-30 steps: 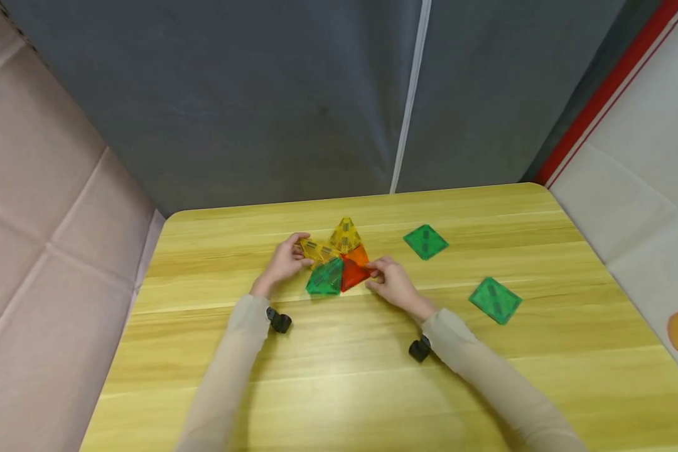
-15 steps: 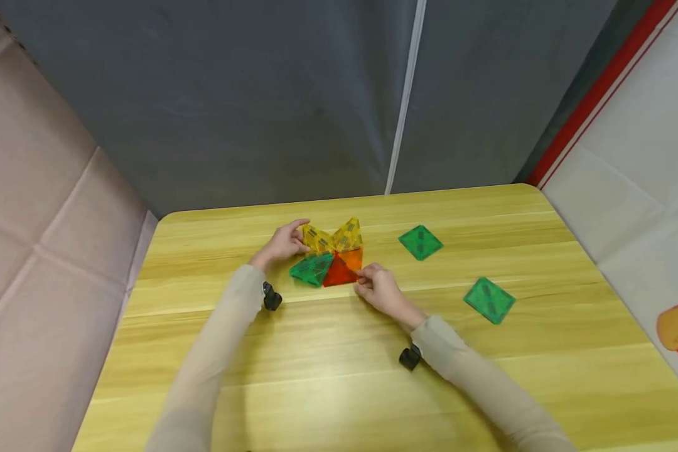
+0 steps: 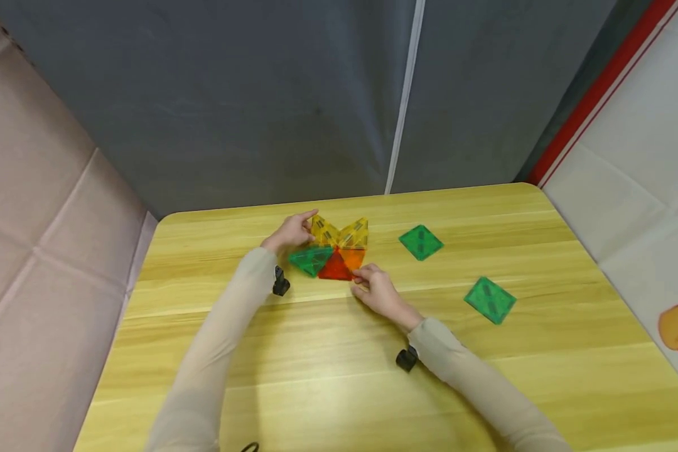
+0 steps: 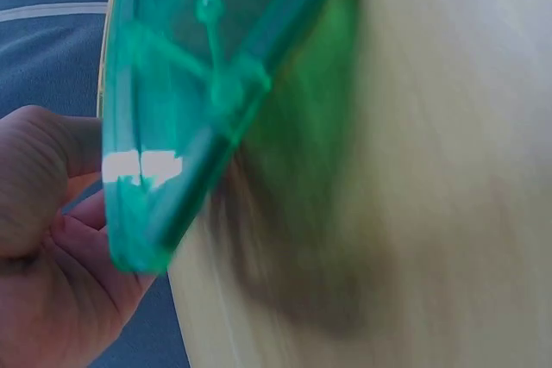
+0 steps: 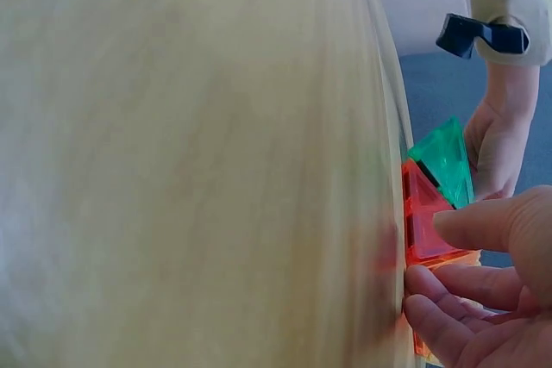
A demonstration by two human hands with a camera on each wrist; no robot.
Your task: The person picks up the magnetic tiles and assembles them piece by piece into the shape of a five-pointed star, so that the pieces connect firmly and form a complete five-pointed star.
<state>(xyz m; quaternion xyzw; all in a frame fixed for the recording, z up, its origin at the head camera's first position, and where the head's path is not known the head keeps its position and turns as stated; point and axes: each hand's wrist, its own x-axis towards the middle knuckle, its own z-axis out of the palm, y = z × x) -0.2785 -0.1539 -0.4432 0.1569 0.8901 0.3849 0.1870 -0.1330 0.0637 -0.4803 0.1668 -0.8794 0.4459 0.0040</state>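
A cluster of translucent magnetic tiles lies joined at a common middle point, tilted up in places. Two yellow tiles (image 3: 355, 233) form its far side, a green tile (image 3: 311, 258) its left, a red triangular tile (image 3: 334, 267) its front and an orange tile (image 3: 353, 257) its right. My left hand (image 3: 291, 231) pinches the outer edge of the left yellow tile; in the left wrist view the green tile (image 4: 185, 118) covers part of its fingers. My right hand (image 3: 380, 292) pinches the right front corner of the red tile, thumb on top in the right wrist view.
Two loose green tiles lie flat on the wooden table (image 3: 328, 376) at the right, one farther back (image 3: 421, 242) and one nearer (image 3: 490, 300). A grey curtain (image 3: 231, 113) hangs behind the table's far edge. A dark loop (image 3: 251, 447) shows at the front edge.
The tile cluster has turned clockwise: the left yellow tile swung away from me, the green and red tiles shifted left. My left hand moved farther back along with it; the right hand moved slightly left.
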